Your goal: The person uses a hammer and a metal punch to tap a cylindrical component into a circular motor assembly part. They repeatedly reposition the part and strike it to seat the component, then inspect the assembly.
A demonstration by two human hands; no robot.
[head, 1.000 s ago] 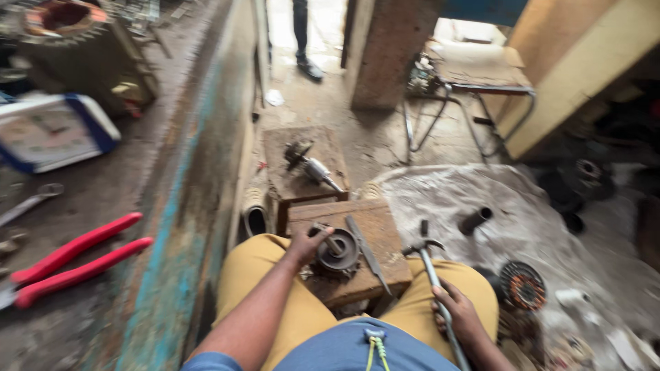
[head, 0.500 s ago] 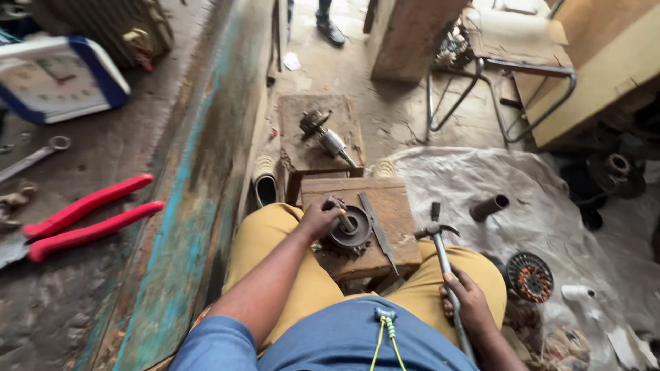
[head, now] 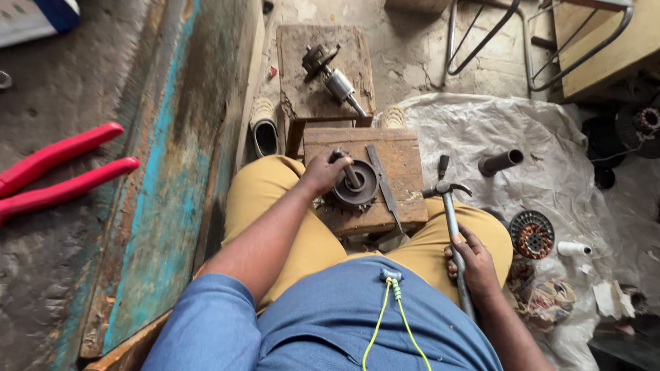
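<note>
Two bare hands work over a small, worn wooden block [head: 405, 148] set between the person's knees. The left hand [head: 322, 172] is closed around a short steel shaft [head: 348, 170] rising from a round, dark metal motor part [head: 356, 188] near the block's middle. A flat metal strip [head: 383, 185] lies just beside it, toward the right edge. The right hand [head: 473, 264] is clamped on the grey metal handle of a claw hammer [head: 448, 199], whose head hangs off the block's right edge. Beyond, a second rough block [head: 302, 103] carries what looks like a shafted rotor [head: 335, 81]. Crinkled pale plastic sheeting [head: 550, 172] covers the floor at right.
</note>
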